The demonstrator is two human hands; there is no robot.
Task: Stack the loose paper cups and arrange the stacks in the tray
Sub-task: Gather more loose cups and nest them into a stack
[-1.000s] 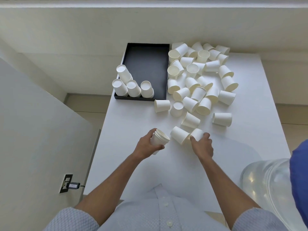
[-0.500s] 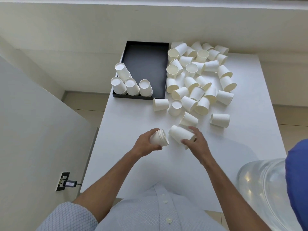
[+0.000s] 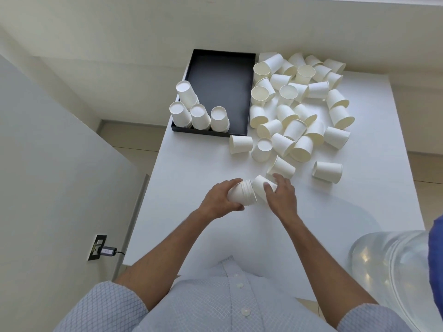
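Note:
My left hand (image 3: 219, 200) grips a short stack of white paper cups (image 3: 241, 194) lying sideways, rims to the right. My right hand (image 3: 281, 194) holds a single white cup (image 3: 261, 186) with its base going into the stack's open end. A black tray (image 3: 221, 75) stands at the table's far left; several upside-down cup stacks (image 3: 200, 116) fill its near end. Many loose white cups (image 3: 299, 104) lie in a pile right of the tray, with one (image 3: 327, 172) apart at the near right.
The white table (image 3: 191, 231) ends on the left at a drop to the floor. A clear water jug (image 3: 395, 271) stands at the near right corner. A wall socket with a plug (image 3: 100, 246) is low on the left.
My right hand picked up a loose cup from the table and brought it left to the stack's open end. My left hand turned the stack's rims toward it.

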